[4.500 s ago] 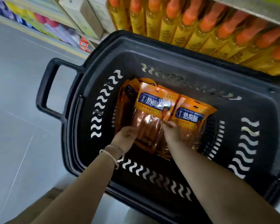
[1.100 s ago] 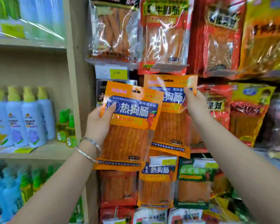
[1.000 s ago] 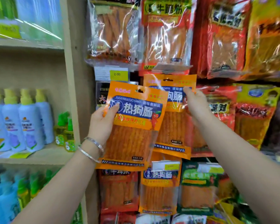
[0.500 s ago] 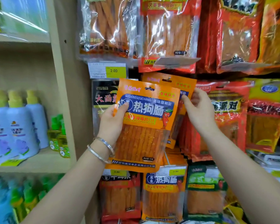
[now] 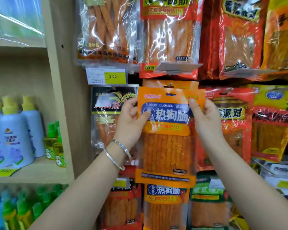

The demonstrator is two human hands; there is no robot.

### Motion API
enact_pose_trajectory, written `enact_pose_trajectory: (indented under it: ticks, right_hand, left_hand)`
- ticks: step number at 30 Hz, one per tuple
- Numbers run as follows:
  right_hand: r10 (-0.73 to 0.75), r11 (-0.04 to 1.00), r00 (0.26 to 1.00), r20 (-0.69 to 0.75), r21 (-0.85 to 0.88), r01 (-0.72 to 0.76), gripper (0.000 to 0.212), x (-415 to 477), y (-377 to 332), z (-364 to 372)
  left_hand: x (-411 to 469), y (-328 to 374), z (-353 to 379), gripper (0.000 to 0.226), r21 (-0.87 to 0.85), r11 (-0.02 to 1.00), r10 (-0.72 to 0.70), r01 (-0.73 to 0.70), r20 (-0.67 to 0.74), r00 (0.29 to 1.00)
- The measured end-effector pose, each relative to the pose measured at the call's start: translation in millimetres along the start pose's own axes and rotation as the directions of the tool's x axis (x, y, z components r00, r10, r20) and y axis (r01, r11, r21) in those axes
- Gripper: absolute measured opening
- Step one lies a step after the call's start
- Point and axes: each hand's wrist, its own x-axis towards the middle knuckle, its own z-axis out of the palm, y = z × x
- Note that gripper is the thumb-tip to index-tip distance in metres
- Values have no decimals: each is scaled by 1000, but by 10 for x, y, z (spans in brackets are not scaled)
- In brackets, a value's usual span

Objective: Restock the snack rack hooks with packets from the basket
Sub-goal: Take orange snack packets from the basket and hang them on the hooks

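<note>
Snack rack [image 5: 134, 81] behind: left hand [image 5: 131, 123] and right hand [image 5: 204, 120] pinch upright orange packet [image 5: 168, 146] by its upper sides, hang-hole just below hook [image 5: 170, 84].

The orange packet [image 5: 167, 151] reads "SUSHIREGOUCHANG" and "热狗肠" — the yellow price tag [image 5: 114, 77] up left shows "2.00".
</note>
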Motion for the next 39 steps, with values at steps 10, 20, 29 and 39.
enact_pose_trajectory:
  ticks: [10, 20, 29, 39]
  right_hand:
    - [-154, 972, 987, -55, -190, 141, 30, 335, -187, 12]
    - [-77, 961, 997, -29, -268, 67, 34, 473, 15, 62]
    - [-402, 632, 912, 81, -696, 341, 71, 29, 358, -7]
    - [-167, 63, 833, 527, -838, 542, 64, 70, 662, 162]
  left_hand:
    - [151, 450, 156, 65, 353, 851, 340, -390, 195, 920]
    - [175, 385, 142, 61, 320, 875, 315, -363, 193, 929]
    - [-122, -430, 91, 69, 595, 741, 120, -312, 339, 933]
    - [-88, -1021, 233, 85, 710, 673, -107, -208, 372, 922]
